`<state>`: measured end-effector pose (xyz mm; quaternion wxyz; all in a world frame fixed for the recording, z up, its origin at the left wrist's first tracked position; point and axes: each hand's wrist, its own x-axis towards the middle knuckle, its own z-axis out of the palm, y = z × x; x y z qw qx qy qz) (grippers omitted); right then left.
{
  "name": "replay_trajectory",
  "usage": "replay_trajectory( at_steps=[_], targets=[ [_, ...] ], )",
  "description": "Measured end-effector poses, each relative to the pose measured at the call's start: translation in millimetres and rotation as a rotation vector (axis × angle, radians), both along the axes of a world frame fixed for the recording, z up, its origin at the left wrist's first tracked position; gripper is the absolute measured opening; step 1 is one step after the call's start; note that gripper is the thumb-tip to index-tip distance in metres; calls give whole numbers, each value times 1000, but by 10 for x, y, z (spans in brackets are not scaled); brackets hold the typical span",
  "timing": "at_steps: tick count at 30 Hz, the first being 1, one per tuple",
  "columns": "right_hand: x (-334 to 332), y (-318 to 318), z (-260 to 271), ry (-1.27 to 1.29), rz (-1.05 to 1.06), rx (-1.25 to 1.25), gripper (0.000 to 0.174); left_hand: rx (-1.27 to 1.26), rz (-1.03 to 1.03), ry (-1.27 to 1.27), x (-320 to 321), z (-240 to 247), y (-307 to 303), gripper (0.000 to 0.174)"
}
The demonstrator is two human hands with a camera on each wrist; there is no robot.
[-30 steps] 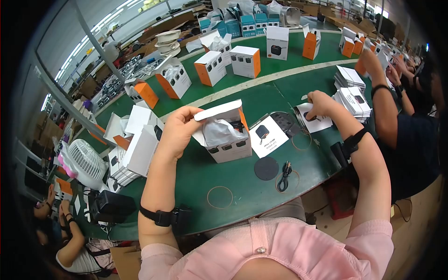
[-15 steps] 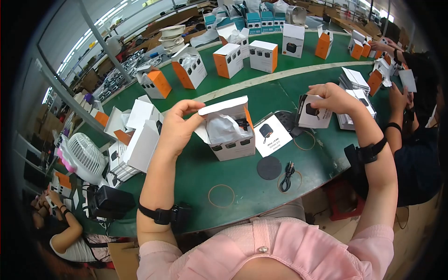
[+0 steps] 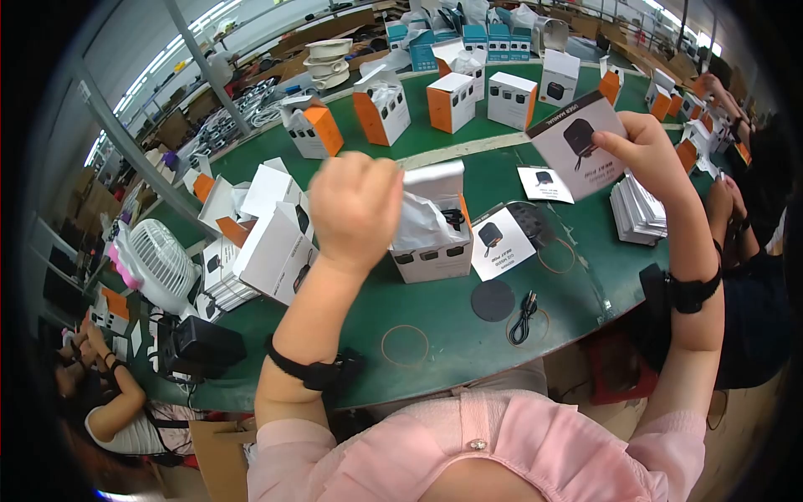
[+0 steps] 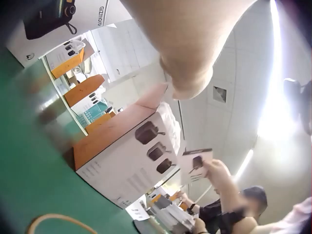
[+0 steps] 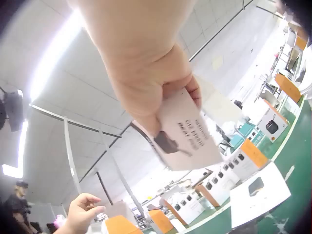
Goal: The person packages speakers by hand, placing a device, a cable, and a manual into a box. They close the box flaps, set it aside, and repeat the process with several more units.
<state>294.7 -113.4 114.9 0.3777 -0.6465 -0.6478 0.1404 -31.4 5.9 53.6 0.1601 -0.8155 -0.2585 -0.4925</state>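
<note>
Holding a user manual up over the green table [image 3: 452, 339], right hand [image 3: 648, 155] clamped on its edge, thumb across the front.

Manual [image 3: 575, 159]: thin, pale, square-cornered; dark band along one edge lettered "USER MANUAL", dark speaker with strap loop pictured below, then "BEAT" and smaller print, not all legible. Left hand [image 3: 355, 209] beside the open box [image 3: 431, 263], thumb and fingers apart, holding nothing. Box white, orange-sided, three speakers printed; white wrapping and black cable inside. Nearby carton [image 4: 90, 14] reads "Gizmore".
</note>
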Motion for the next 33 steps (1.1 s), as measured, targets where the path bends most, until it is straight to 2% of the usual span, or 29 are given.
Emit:
replay_trajectory(
  at_steps=[1, 2, 3, 6, 7, 9, 10, 11, 13, 15, 16, 17, 18, 19, 20, 22, 23, 26, 27, 28, 29, 31, 32, 33],
  targets=[
    [-167, -46, 35, 314, 68, 62, 28, 17, -21, 95, 26, -36, -16, 19],
    [-325, -72, 60, 419, 110, 65, 29, 27, -69, 120, 87, -108, 15, 7],
    [-434, -60, 36, 420, 115, 61, 29, 24, -63, 120, 138, -140, 0, 7],
    [-642, 22, -71, 611, 268, -59, 26, -342, -247, -95, 251, -156, -78, 12],
    [-702, 65, -111, 642, 304, -112, 24, -339, -242, -94, 235, -151, -62, 12],
    [-903, 145, -139, 681, 337, -167, 24, -685, -363, -137, 197, -124, 10, 22],
    [-932, 249, -194, 701, 368, -189, 24, -680, -358, -139, 171, -72, 60, 22],
    [-941, 349, -239, 721, 399, -211, 24, -971, -507, -189, 143, 28, 114, 31],
    [-1104, 528, -250, 738, 328, -188, 22, -1555, -802, -293, 54, 193, 165, 50],
    [-1182, 791, -369, 682, 280, -92, 20, -1572, -794, -330, -3, 226, 208, 46],
    [-1218, 882, -382, 441, 182, -47, 19, -1520, -726, -187, -8, 185, 298, 42],
    [-1303, 920, -432, 118, 46, 133, 10, -1465, -657, -48, -14, 139, 382, 37],
    [-1321, 977, -535, -220, 27, 449, 7, -1510, -576, -77, 6, 104, 429, 28],
    [-1373, 998, -597, -560, 1, 757, 4, -1607, -485, -88, 20, 112, 450, 29],
    [-1439, 974, -633, -622, 35, 843, 6, -1614, -532, -162, 9, 93, 477, 28],
    [-1546, 922, -735, -634, 134, 992, 22, -1660, -632, -355, -21, 55, 537, 28],
    [-1596, 849, -765, -641, 196, 900, 28, -1697, -687, -473, -42, 50, 573, 30],
    [-1632, 779, -848, -542, 244, 789, 30, -1775, -904, -494, -121, 10, 660, 36],
    [-1575, 830, -895, -413, 292, 716, 34, -1825, -1013, -530, -118, 4, 646, 38],
    [-1529, 865, -927, -281, 336, 640, 38, -1792, -979, -542, -94, -2, 608, 40],
    [-1511, 897, -948, -278, 332, 632, 38, -1802, -977, -540, -98, 7, 558, 40],
    [-1546, 947, -876, 276, 199, 222, 38, -1521, -822, -253, -114, -2, 488, 40],
    [-1556, 980, -820, 411, 197, 162, 32, -1554, -821, -219, -119, -9, 495, 37],
    [-1545, 989, -761, 414, 197, 158, 32, -1558, -819, -220, -128, -35, 509, 37]
  ],
)
